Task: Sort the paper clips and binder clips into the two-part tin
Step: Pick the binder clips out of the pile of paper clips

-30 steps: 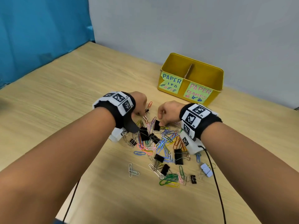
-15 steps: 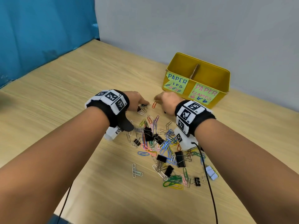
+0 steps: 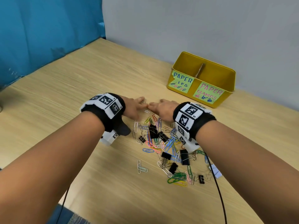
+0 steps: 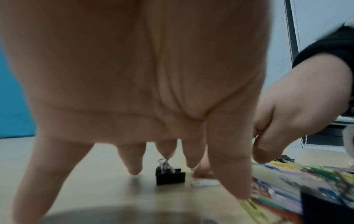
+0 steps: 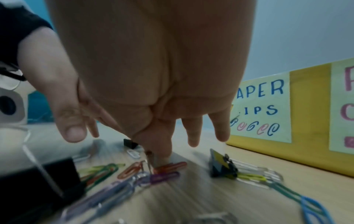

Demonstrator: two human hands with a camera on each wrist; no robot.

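A loose pile of coloured paper clips and black binder clips (image 3: 161, 139) lies on the wooden table. The yellow two-part tin (image 3: 229, 84) stands at the back right, labelled for paper clips on its left half and paper clamps on its right half. Both hands reach over the pile's far edge, fingertips nearly meeting. My left hand (image 3: 135, 105) has straight fingers; one fingertip touches the wire handle of a small black binder clip (image 4: 170, 176). My right hand (image 3: 161, 109) also points its fingers (image 5: 193, 136) down. Its forefinger tip rests on an orange paper clip (image 5: 172, 165) lying flat.
A white paper clip (image 3: 146, 111) lies between the hands. Another binder clip (image 5: 222, 166) sits between my right hand and the tin's front wall (image 5: 310, 121). A black cable (image 3: 218, 191) runs along the table under my right forearm. A grey wall stands behind, a blue screen at left.
Both hands have moved from the pile's middle to its far edge, and their curled fingers have straightened. The right fingertips now cover the orange clip.
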